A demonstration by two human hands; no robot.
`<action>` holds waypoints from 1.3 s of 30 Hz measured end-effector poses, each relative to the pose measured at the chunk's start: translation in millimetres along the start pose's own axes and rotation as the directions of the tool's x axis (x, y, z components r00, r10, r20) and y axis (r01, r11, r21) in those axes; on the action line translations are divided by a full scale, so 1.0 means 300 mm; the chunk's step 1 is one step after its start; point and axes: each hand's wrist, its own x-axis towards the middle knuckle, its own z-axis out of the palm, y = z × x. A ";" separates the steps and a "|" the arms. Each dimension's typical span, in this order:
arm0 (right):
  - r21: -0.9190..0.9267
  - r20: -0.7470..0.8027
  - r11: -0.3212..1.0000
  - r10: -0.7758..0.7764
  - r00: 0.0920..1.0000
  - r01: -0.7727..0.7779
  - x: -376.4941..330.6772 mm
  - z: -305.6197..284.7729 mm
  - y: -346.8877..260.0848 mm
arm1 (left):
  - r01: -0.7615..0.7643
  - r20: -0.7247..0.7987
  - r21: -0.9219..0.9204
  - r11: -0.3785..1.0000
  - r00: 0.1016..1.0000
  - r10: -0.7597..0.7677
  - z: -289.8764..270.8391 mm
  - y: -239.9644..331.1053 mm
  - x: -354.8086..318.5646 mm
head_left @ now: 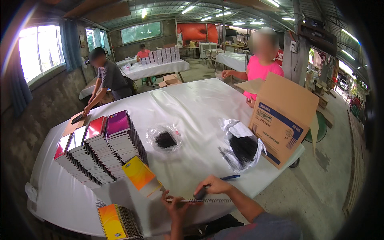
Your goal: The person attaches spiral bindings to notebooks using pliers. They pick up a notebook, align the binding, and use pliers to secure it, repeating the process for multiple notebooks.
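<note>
We hold a spiral-bound notebook edge-on at the counter's near rim. Our left hand has its fingers clamped on the notebook's left end; our right hand grips a dark tool against the wire spine. Just beyond the right fingers lies a blue pen; left of them, an orange notebook leans on stacked notebooks.

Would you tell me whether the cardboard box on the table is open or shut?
Open. The cardboard box stands at the table edge with its top flaps raised, one toward the person in pink.
</note>
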 end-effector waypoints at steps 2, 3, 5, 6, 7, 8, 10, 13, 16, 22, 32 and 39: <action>0.063 0.110 0.984 -0.174 0.979 0.167 -0.005 0.008 -0.014 | 0.011 0.022 -0.007 1.000 1.000 -0.011 0.001 0.008 -0.004; -0.084 0.121 0.993 -0.067 0.990 0.077 0.013 0.015 0.004 | 0.002 0.014 0.003 1.000 1.000 -0.002 0.003 0.014 0.000; -0.193 0.033 0.977 0.104 0.994 -0.096 0.045 0.012 0.059 | -0.011 0.007 0.029 1.000 1.000 0.011 -0.004 0.073 0.017; -0.245 -0.017 0.952 0.182 0.983 -0.181 0.053 0.007 0.072 | -0.008 0.014 0.022 1.000 1.000 0.008 -0.003 0.062 0.011; -0.075 0.008 0.995 0.062 0.998 -0.062 0.047 0.000 0.043 | -0.009 0.004 0.014 1.000 1.000 0.008 0.000 0.038 0.011; -0.015 0.040 1.000 -0.022 0.999 0.023 0.037 0.007 0.008 | -0.008 -0.002 0.001 1.000 1.000 0.008 0.005 0.025 0.009; 0.121 0.083 0.977 -0.185 0.979 0.174 0.023 0.040 -0.036 | 0.013 0.003 -0.044 0.999 1.000 -0.013 0.007 0.012 0.006; -0.218 -0.043 0.976 -0.020 0.999 0.010 0.072 0.052 0.026 | -0.025 0.000 -0.013 1.000 1.000 0.025 0.006 0.026 0.013; -0.068 -0.033 0.997 -0.033 0.999 0.030 0.068 0.046 0.017 | -0.073 -0.005 0.038 0.997 0.997 0.073 0.000 0.016 0.017; -0.189 -0.087 0.977 0.087 0.992 -0.102 0.109 0.098 0.068 | -0.064 -0.033 -0.074 0.995 0.998 0.061 0.012 -0.005 0.021; -0.111 -0.023 0.992 0.057 0.998 -0.059 0.120 0.079 0.047 | -0.022 -0.039 -0.096 0.995 0.999 0.018 0.017 -0.033 0.020; -0.069 0.074 0.998 0.018 0.997 -0.013 0.147 0.117 0.065 | -0.061 0.086 0.055 0.997 0.995 0.056 0.000 -0.049 -0.012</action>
